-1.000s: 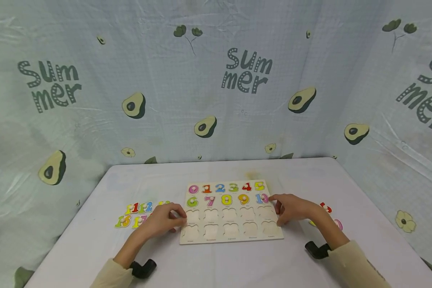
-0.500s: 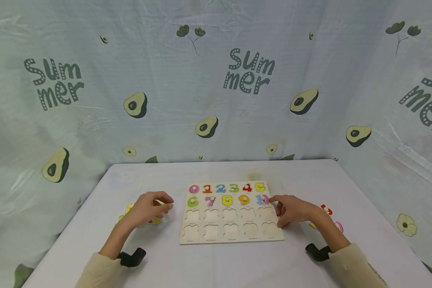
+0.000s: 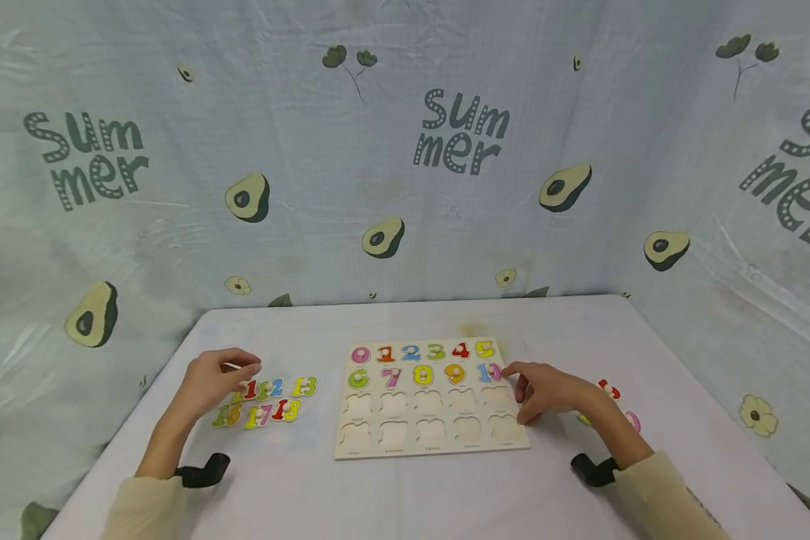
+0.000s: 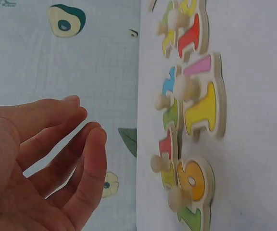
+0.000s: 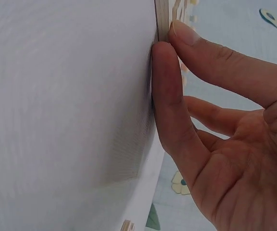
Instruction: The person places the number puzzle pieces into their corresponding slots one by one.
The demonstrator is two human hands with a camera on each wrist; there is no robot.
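Observation:
A wooden number puzzle board [image 3: 412, 439] lies on the table, pieces 0 to 10 filling its upper two rows and bare recesses below. My right hand [image 3: 550, 388] holds its right edge, index finger on top beside the 10 piece [image 3: 490, 373] and thumb against the side [image 5: 165, 62]. Over at the left, my left hand [image 3: 212, 382] hovers by the loose number pieces, fingers loosely curved around nothing. Nearest it are the 11 piece [image 3: 250, 390] and the 16 piece [image 4: 191, 180]. Beside those lie the 12 [image 3: 270, 388], 13 [image 3: 304, 386], 17 [image 3: 259, 415] and 18 [image 3: 286, 410].
Right of the board, a red-topped piece [image 3: 609, 388] and a pink one [image 3: 633, 421] show partly from behind my right forearm. The white table [image 3: 405, 495] backs onto a hanging cloth [image 3: 297, 247] printed with avocados. Each wrist wears a black camera mount [image 3: 204, 471].
My left hand has let go of the board's left edge and moved left to the loose pieces, uncovering the 13 and 18. My right hand stays at the board's right edge.

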